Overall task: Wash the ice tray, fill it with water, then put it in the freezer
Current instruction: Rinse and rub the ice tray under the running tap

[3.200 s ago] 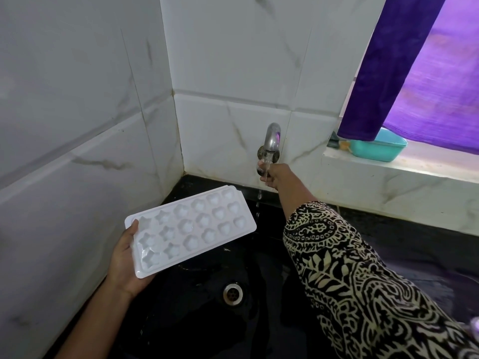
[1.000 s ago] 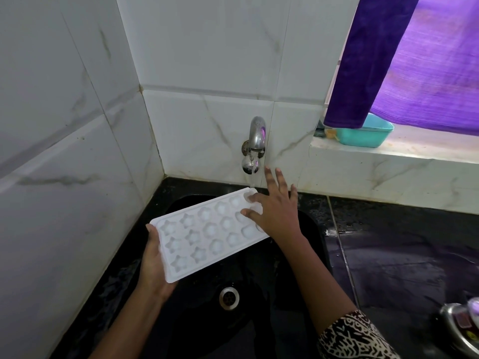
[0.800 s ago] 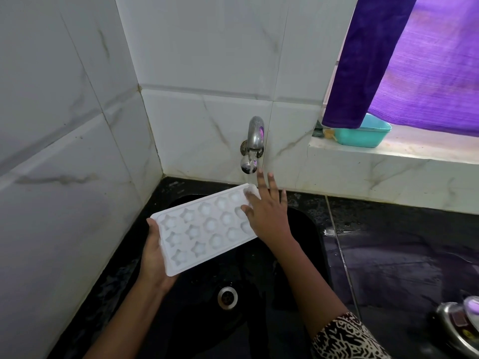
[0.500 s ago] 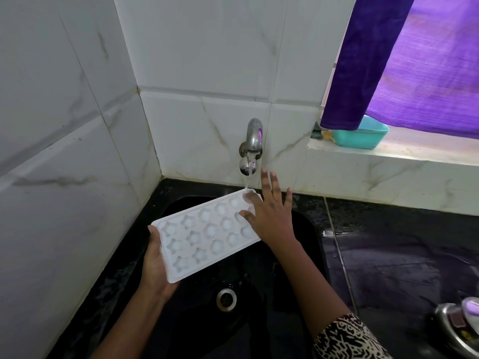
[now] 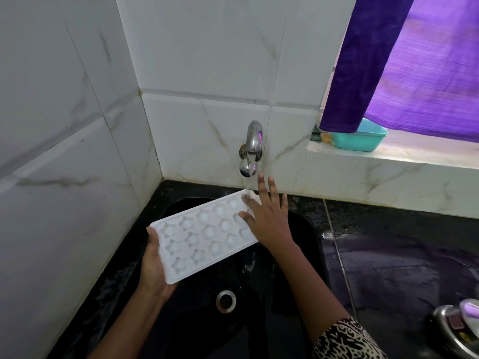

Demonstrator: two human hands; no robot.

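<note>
Lowest in the frame, at centre, the metal drain [image 5: 226, 301] sits in the floor of the black sink [image 5: 308, 229]. Just above and left of it, the left hand [image 5: 155, 265] grips the near short end of the white ice tray [image 5: 204, 234], thumb hooked over the rim. The fingers under the tray are hidden, though the hold looks firm.

The tray is held in the air over the sink, cells up. Its long axis runs from lower left to upper right of the frame, toward the tap.

The right hand [image 5: 269, 218] lies flat on the far end, fingers [image 5: 262, 190] straight and spread apart over the last cells, clamped on nothing. The rest of the tray stretches away from those fingers to the lower left.

Beyond, a thin stream of water [image 5: 247, 183] falls from the steel tap [image 5: 252, 141] onto the tray's far corner, right at the fingertips.

This looks like the washing step. The right hand is nearer the stream and free to rub. The unrinsed cells lie down-left of it, so either the hand sweeps that way or the left hand pushes the tray along its axis under the stream.
</note>
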